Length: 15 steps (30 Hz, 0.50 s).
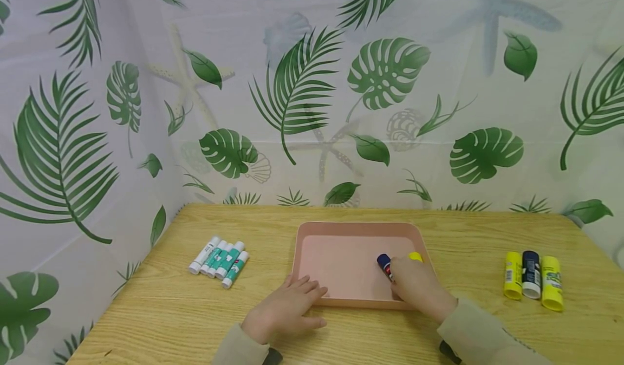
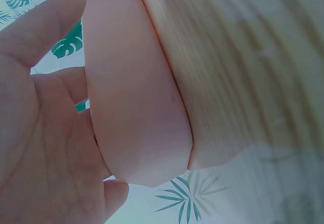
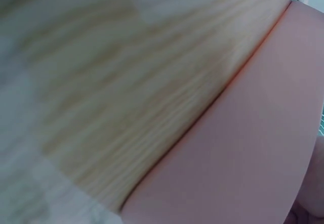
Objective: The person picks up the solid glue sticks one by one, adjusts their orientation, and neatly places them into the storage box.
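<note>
A shallow pink tray (image 1: 341, 304) lies on the wooden table in front of me. My left hand (image 1: 287, 306) rests at its front left corner, fingers fairly straight over the rim. In the left wrist view, that hand (image 2: 55, 133) lies along the tray's outer wall (image 2: 136, 92). Inside the tray's right part, my right hand (image 1: 419, 286) grips a glue stick with a dark blue cap (image 1: 384, 260); the hand covers the rest of it. A yellow glue stick (image 1: 415, 256) shows just beyond the knuckles, mostly hidden. The right wrist view mainly catches the tray's side (image 3: 228, 148).
Several white-and-green glue sticks (image 1: 219, 260) lie side by side left of the tray. To the right lie two yellow glue sticks (image 1: 552, 284) with a dark blue one (image 1: 531, 274) between them. A leaf-patterned cloth (image 1: 312, 110) hangs behind the table (image 1: 161, 311).
</note>
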Each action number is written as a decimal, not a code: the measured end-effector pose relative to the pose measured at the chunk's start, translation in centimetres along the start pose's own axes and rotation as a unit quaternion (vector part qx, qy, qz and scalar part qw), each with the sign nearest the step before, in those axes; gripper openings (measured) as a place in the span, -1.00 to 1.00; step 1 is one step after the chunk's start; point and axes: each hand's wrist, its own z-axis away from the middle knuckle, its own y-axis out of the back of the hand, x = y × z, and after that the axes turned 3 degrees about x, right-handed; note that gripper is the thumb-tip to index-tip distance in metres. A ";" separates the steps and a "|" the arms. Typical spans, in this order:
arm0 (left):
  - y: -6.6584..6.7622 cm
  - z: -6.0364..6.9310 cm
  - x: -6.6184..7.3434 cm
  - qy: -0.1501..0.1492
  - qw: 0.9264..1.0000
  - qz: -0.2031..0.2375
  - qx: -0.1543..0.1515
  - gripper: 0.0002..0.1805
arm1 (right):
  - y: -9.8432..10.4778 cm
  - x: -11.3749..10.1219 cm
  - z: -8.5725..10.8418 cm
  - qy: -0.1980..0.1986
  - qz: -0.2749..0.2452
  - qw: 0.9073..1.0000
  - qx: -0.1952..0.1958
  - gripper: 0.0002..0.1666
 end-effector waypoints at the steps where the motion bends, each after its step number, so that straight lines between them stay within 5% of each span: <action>1: 0.0 0.0 0.0 0.000 1.000 0.000 0.000 -0.35 | 0.0 0.0 0.0 0.001 0.003 1.000 0.001 -0.88; 15: 0.1 0.1 0.1 0.001 1.000 -0.003 0.002 -0.35 | 0.3 -0.2 0.2 0.004 0.042 0.999 -0.005 -0.77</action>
